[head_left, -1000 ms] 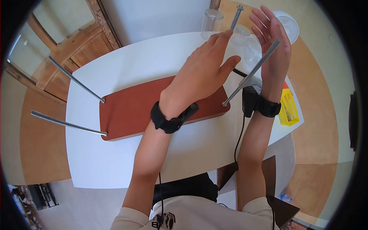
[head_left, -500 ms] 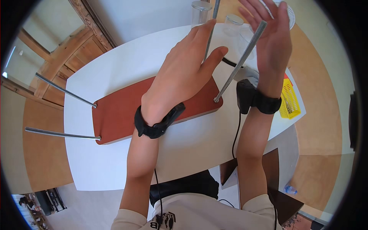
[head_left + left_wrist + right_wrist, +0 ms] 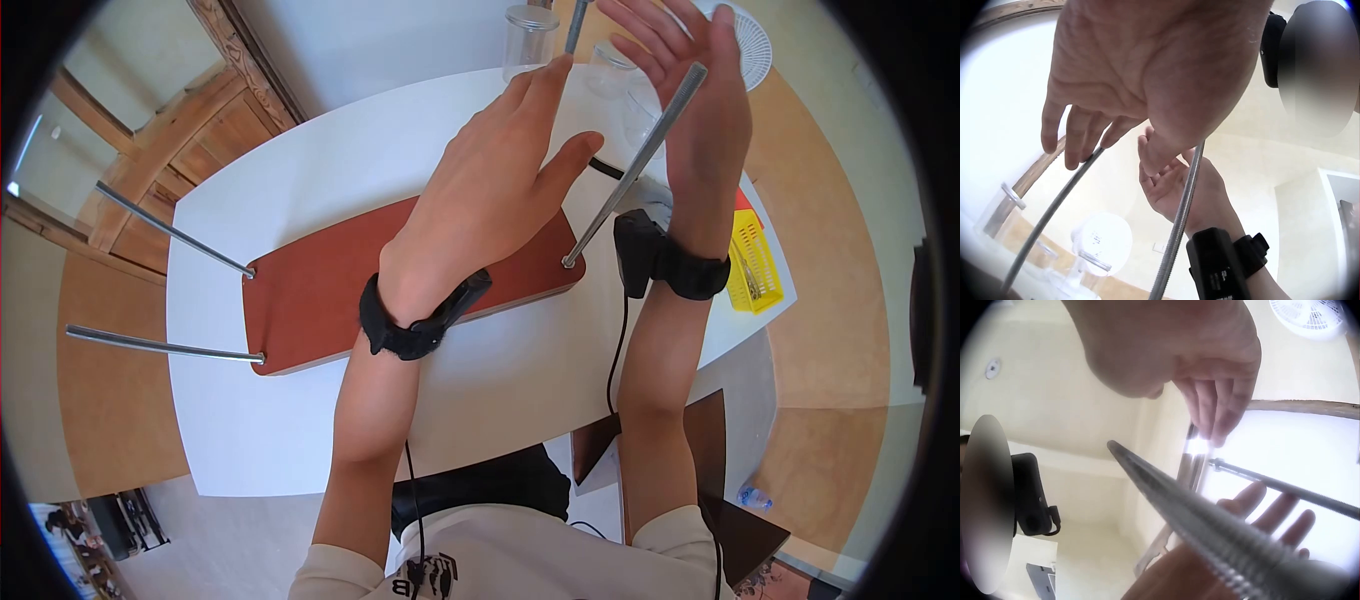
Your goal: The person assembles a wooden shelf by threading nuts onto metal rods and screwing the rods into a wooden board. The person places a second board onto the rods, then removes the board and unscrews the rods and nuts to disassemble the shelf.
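Observation:
A reddish-brown board [image 3: 330, 290] lies on the white table with several metal rods standing up from its corners. Over its right part my left hand [image 3: 490, 180] reaches out, fingers extended and thumb apart. In the left wrist view, its fingertips are right at the far threaded rod [image 3: 1054, 209]; a nut [image 3: 1217, 464] sits near that rod's end in the right wrist view. My right hand [image 3: 705, 120] is raised behind the near right rod [image 3: 640, 160], palm showing and fingers loosely bent, holding nothing.
A yellow basket [image 3: 755, 262] with small metal items stands at the table's right edge. Clear jars [image 3: 530, 42] and a white fan [image 3: 745, 50] are at the back. Black cables [image 3: 612, 370] trail from the wrist cameras. A bottle [image 3: 755, 497] lies on the floor.
The head view has shifted, moving board and table slightly left overall. My right hand's fingers have moved left toward the far rod. My left hand stays extended beside that rod.

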`<state>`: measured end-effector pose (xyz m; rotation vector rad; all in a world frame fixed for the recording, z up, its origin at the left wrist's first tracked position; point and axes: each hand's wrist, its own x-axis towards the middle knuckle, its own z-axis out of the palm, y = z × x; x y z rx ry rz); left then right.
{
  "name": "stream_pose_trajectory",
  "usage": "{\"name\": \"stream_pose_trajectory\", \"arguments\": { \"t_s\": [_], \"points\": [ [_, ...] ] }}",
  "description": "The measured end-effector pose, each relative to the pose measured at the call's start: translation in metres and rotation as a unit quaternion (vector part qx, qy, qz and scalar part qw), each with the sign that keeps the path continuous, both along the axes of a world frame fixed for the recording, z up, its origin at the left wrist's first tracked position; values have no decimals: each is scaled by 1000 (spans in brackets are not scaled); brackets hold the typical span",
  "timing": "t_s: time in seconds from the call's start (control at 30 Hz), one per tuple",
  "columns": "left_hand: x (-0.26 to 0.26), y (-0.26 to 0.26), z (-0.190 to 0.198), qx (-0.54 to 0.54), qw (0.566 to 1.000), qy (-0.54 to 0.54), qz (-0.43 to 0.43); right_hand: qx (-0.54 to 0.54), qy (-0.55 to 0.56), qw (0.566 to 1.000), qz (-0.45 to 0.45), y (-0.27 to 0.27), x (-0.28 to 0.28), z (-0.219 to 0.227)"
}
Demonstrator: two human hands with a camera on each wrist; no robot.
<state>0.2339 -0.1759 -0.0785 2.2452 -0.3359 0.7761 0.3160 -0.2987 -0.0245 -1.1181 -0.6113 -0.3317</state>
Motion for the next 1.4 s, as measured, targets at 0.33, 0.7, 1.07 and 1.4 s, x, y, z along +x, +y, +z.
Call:
{"name": "stream_pose_trajectory", "arguments": {
  "t_s": [0.33, 0.7, 1.07, 1.4],
  "points": [
    [3, 3, -4, 11, 999, -42, -1, -36, -34, 997, 57, -27, 28, -3],
    [1, 2, -4, 21, 998, -64, -2, -39, 31, 996, -77, -19, 15, 8],
    [3, 2, -9, 29, 992, -121, 10, -136, 49, 980, -138, -33, 46, -9],
    [4, 2, -11, 28, 992, -126, 15, -146, 1, 989, 4, -25, 33, -7]
  ]
}}
